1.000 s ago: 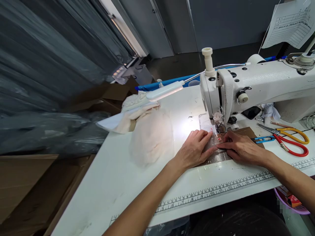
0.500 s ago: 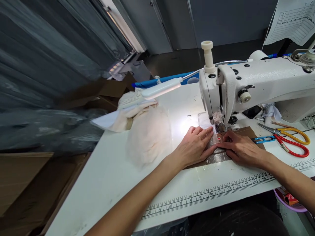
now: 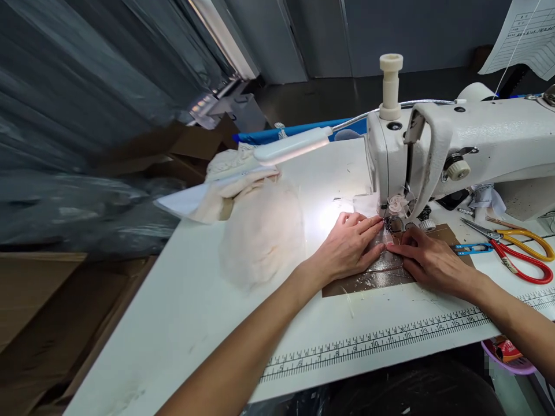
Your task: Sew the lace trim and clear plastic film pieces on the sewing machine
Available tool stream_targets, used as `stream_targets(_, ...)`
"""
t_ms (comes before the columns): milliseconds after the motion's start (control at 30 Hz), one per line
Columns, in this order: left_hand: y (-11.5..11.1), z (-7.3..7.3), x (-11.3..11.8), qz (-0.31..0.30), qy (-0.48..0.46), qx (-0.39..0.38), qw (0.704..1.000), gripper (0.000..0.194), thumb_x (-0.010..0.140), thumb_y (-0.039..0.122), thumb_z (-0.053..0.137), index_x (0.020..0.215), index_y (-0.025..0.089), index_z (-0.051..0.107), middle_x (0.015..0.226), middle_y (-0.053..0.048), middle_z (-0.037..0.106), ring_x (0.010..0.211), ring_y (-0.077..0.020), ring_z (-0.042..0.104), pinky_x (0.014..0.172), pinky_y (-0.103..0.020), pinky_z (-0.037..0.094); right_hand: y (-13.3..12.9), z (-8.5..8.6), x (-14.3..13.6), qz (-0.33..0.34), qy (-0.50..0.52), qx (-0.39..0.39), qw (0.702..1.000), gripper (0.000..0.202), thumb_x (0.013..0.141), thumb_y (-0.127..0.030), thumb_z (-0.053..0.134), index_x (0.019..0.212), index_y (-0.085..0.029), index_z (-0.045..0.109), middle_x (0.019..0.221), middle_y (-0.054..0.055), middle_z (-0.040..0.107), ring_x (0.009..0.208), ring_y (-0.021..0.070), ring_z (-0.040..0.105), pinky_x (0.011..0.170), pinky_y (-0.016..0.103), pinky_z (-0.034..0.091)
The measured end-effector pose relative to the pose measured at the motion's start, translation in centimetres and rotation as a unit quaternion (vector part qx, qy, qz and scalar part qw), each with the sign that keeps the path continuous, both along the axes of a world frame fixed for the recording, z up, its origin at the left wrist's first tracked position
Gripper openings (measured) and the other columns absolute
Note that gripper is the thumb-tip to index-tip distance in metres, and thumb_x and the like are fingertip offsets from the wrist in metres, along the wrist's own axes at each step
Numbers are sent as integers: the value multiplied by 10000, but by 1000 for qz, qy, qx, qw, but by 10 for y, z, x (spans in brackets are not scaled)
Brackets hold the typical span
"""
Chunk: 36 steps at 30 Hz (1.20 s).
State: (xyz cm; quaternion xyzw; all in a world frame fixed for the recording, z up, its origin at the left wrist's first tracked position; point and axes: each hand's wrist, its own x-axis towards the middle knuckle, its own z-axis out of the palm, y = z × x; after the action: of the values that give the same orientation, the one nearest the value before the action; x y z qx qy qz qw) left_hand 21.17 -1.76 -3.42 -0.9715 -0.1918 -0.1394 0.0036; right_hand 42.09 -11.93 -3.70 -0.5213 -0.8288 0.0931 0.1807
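Observation:
My left hand (image 3: 353, 245) lies flat with fingers stretched out, its fingertips beside the presser foot (image 3: 393, 224) of a white sewing machine (image 3: 385, 156). Under the fingertips runs a thin whitish piece of fabric (image 3: 385, 236), largely covered by the hands. From the right, my right hand (image 3: 429, 260) has its fingers curled in, a thumb and finger meeting at the fabric's near edge. Both hands rest over a shiny brown plate (image 3: 368, 283) on the white table (image 3: 208, 300). A pale fabric rosette (image 3: 398, 203) hangs by the needle area.
Sheer cream fabric (image 3: 264, 237) is heaped on the left. Red-and-yellow scissors (image 3: 520, 254) and blue thread snips (image 3: 472, 248) lie to the right. A lamp (image 3: 292, 145) reaches over the table. A printed ruler (image 3: 373, 346) follows the front edge.
The camera view has shifted, so the machine sits farther right. A small red mark seen between the hands earlier is no longer visible. Both hands keep nearly the same pose at the presser foot.

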Motion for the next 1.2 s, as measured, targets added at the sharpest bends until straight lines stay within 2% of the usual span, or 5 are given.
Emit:
stream_targets(233,1,-4,0,-1,-41,-23,999,416,989,383,395,1265,135,583,1192,-128,661,975,-274,556,826,-460,426,0,0,-1,-6,10,-1,1000,381,951,-221,397,1229,-236,657,1013,104,571,829,191,586,699,333,524)
stream_targets(500,0,-5,1,5,-47,-62,997,428,973,384,414,1279,137,585,1227,-125,655,1017,-280,556,862,-477,429,-1,0,-2,-7,11,15,1000,366,960,-220,396,1191,-243,678,990,93,571,804,172,584,674,303,525)
stream_targets(700,0,-8,1,4,-64,-65,996,446,967,413,416,1283,148,587,1244,-116,654,997,-270,550,828,-460,448,-2,0,-3,-8,17,19,1000,369,951,-203,408,1193,-232,686,997,100,573,823,178,600,719,329,547)
stream_targets(1033,-2,-6,1,5,-59,-57,997,445,965,389,439,1288,116,578,1306,-119,623,1008,-266,548,858,-471,439,-2,-2,-3,-15,36,13,999,371,923,-174,444,1189,-236,694,984,94,583,814,176,600,750,343,539)
stream_targets(1200,-3,-7,1,10,-59,-45,997,437,965,397,432,1275,132,588,1296,-117,628,1005,-263,551,879,-469,435,-1,-2,-3,-25,26,9,999,388,905,-172,442,1187,-255,695,979,85,587,817,174,594,713,319,531)
